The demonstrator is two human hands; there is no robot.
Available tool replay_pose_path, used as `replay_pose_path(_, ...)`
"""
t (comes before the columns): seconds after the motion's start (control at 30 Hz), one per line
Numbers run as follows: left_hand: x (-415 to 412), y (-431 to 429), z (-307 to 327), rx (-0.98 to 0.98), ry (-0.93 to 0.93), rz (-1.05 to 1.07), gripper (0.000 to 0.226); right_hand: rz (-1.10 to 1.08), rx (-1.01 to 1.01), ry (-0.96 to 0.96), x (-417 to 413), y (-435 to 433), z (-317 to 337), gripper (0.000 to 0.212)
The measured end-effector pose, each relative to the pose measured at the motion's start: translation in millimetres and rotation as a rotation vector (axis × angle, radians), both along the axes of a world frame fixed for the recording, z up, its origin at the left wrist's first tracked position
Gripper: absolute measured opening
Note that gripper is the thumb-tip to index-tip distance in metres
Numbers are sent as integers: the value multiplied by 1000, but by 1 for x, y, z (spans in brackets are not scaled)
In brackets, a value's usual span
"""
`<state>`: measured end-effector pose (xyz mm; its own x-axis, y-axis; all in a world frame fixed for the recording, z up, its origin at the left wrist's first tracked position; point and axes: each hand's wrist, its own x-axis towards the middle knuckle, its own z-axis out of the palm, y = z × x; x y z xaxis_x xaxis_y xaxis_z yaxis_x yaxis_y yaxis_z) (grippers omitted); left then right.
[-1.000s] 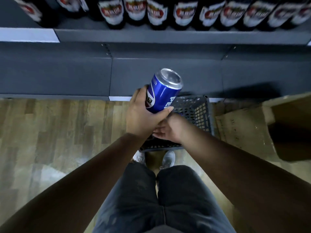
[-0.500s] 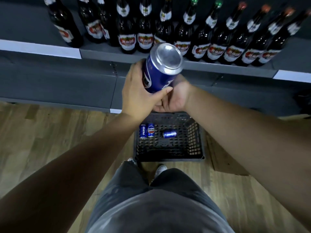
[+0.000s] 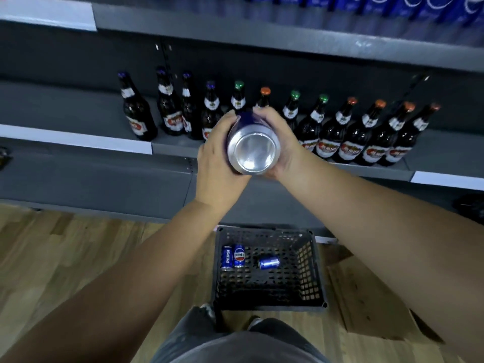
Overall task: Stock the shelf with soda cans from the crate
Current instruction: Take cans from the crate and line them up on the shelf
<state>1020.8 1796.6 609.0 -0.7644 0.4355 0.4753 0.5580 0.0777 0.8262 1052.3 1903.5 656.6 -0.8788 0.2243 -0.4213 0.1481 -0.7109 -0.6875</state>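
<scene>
A blue soda can (image 3: 252, 149) is held up in front of the shelf, its silver bottom facing me. My left hand (image 3: 216, 163) grips its left side and my right hand (image 3: 284, 142) wraps its right side and top. Below on the floor stands a black plastic crate (image 3: 309, 271) holding three blue cans (image 3: 237, 256), two side by side and one lying apart. A row of blue cans (image 3: 392, 6) lines the top shelf (image 3: 262, 35).
Several dark beer bottles (image 3: 348, 137) fill the middle shelf behind the can. A flattened cardboard box (image 3: 366, 305) lies right of the crate on the wooden floor. My legs and shoes stand just in front of the crate.
Both hands have lifted the can higher, from crate level up past the bottle shelf. The can has tipped so its bottom faces me, and my right hand now wraps it.
</scene>
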Motion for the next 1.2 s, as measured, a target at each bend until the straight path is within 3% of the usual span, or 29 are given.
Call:
replay_pose_path(0.17,-18,-2,29,-67,124,-106,88,-45,148,108,-21,11,36,24)
replay_pose_path(0.37,-39,-9,63,-256,120,-310,110,-20,260,156,-35,22,65,25)
replay_pose_path(0.53,-39,-3,80,-230,-19,-313,108,-10,306,127,-47,27,80,35)
replay_pose_path(0.73,-34,6,92,-82,-181,-212,92,-51,368,112,-57,24,85,33)
replay_pose_path(0.9,-40,12,95,-80,-303,-207,103,-147,442,137,-66,22,89,44)
replay_pose_path(0.97,-41,15,98,-90,-358,-168,103,-161,459,181,-70,21,91,33)
replay_pose_path(1.07,-44,16,100,-86,-396,-86,86,-136,484,183,-72,18,94,28)
replay_pose_path(1.2,-44,10,104,-5,-464,-94,73,-93,555,254,-71,16,96,7)
